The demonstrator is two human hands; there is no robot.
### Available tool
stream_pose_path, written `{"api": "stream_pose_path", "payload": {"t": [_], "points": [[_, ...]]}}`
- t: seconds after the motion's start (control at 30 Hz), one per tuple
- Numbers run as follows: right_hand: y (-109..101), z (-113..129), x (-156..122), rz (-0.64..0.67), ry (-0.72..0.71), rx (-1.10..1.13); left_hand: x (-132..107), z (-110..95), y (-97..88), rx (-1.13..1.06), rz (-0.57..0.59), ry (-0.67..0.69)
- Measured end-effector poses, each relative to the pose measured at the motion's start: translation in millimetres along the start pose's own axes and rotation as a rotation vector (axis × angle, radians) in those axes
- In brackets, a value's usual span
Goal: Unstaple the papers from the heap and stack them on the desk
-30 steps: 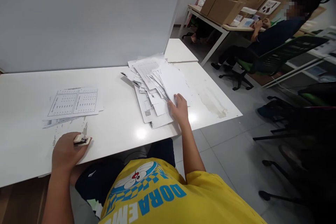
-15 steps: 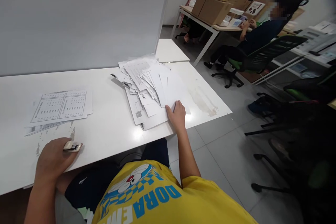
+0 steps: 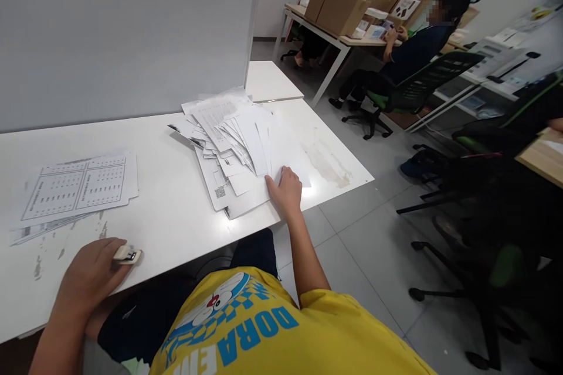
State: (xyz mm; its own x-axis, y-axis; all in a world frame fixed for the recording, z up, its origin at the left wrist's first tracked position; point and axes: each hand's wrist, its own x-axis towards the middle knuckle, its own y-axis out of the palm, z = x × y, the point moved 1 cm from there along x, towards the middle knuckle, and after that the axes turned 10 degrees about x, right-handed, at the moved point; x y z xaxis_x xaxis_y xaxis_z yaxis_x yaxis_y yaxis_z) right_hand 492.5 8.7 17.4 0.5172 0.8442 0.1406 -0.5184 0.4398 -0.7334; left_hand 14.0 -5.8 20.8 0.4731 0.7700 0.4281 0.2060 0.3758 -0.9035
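My left hand (image 3: 90,274) is wrapped around a small cream stapler (image 3: 127,254), whose end sticks out past my fingers near the table's front edge. Beyond it lies a small stack of printed sheets (image 3: 77,190) with a bordered table on top. My right hand (image 3: 285,192) rests on the front edge of a messy paper pile (image 3: 240,146), thumb spread from the fingers. Whether it pinches a sheet I cannot tell. Loose sheets and slips overlap at angles in this pile, and a QR code shows on one.
A grey partition (image 3: 123,29) stands along the back of the white table (image 3: 165,187). To the right, a person (image 3: 413,41) sits at another desk with cardboard boxes (image 3: 343,9). Office chairs (image 3: 422,91) stand on the tiled floor. A wooden surface (image 3: 543,155) juts in at far right.
The view has turned a little to the right. My left hand with the stapler has shifted right, away from the printed stack. My right hand stays at the pile's front edge.
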Motion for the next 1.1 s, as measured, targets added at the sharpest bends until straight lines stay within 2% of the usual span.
{"api": "stream_pose_path", "payload": {"t": [0.1,0.37,0.47,0.57,0.77,0.97,1.1], "points": [[-2,3,0,0.022,-0.025,0.008,6,-11,1.4,0.048,-0.015,0.133],[-18,-27,5,0.069,-0.063,0.213,11,-19,-2.5,0.116,0.056,0.224],[-18,-31,6,0.059,-0.065,0.176,12,-21,-4.2,0.104,0.113,0.207],[-12,-26,5,0.044,-0.073,0.044,12,-20,-3.6,0.053,0.160,0.172],[-11,-24,5,0.061,-0.125,-0.038,10,-15,-2.3,-0.061,0.071,0.183],[-19,-37,8,0.108,-0.161,0.020,7,-13,-3.5,-0.129,0.059,0.136],[-21,-37,8,0.126,-0.166,0.029,7,-12,-5.1,-0.192,0.051,0.082]]}}
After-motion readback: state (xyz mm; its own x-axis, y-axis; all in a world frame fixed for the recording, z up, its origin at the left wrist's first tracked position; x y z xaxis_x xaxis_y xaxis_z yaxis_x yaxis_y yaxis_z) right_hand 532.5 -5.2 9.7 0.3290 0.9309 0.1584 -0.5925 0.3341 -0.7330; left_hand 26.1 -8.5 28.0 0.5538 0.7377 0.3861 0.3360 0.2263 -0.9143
